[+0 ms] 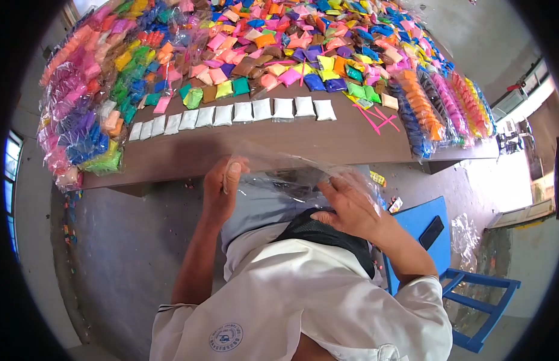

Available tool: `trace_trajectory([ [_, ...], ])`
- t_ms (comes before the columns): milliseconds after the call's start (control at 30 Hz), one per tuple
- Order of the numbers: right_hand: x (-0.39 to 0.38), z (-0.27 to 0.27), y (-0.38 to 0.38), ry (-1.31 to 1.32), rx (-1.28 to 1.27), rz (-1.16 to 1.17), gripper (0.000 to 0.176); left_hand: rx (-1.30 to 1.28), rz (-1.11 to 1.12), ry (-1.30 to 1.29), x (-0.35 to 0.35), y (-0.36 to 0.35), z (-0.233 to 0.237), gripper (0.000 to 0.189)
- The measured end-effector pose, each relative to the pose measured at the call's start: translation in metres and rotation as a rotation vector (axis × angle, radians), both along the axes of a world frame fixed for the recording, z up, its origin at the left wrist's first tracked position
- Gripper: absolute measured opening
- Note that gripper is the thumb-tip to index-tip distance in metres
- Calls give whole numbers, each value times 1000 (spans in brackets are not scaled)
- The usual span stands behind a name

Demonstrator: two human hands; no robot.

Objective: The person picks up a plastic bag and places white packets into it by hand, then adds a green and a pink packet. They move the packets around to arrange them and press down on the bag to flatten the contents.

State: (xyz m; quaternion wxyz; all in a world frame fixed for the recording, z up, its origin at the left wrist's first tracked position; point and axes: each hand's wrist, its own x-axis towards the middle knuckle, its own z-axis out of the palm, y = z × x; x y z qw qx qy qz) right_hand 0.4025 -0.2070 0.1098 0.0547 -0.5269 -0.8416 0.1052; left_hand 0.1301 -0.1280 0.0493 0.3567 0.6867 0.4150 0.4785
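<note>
Near the table [352, 141], my left hand [224, 185] pinches a clear bag [276, 171]; my right hand [352, 206], thumb and fingers spread, touches it.

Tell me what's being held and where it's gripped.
A clear plastic bag: the left hand pinches one end's edge between thumb and fingers; the right hand is at the other end, its exact hold unclear.

White packets [243, 112], brown table [279, 141], multicoloured packet pile [273, 42], blue chair [481, 301]
</note>
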Motion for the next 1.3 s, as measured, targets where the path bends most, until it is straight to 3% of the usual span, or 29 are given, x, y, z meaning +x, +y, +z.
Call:
trace_trajectory([
  [100,-4,-15,0,66,127,55,69,30,10,13,-2,2,1,40],
  [200,-10,-1,6,238,-235,-90,72,-3,26,10,0,0,8,38],
  [300,-11,-7,4,92,50,-75,74,-29,56,4,1,-1,12,37],
  [400,-10,-9,7,-21,58,15,79,-5,81,-2,-1,-2,12,38],
  [500,-19,4,12,35,-163,43,75,-7,113,-3,-1,-2,16,39],
  [600,-27,7,14,85,-176,72,75,30,103,24,-4,-2,19,40],
  [800,-33,-11,23,36,57,4,85,77,55,63,-5,-4,20,40],
  [900,-28,-8,19,99,41,109,79,89,67,37,-9,-3,14,39],
  [1167,22,57,-31,796,-427,739,53,75,126,-21,-22,-5,13,46],
  [1267,65,61,-30,1082,-331,688,44,70,114,-45,-24,-4,12,38],
  [1300,68,51,-31,1229,-142,471,42,69,111,-47,-24,-3,12,37],
])
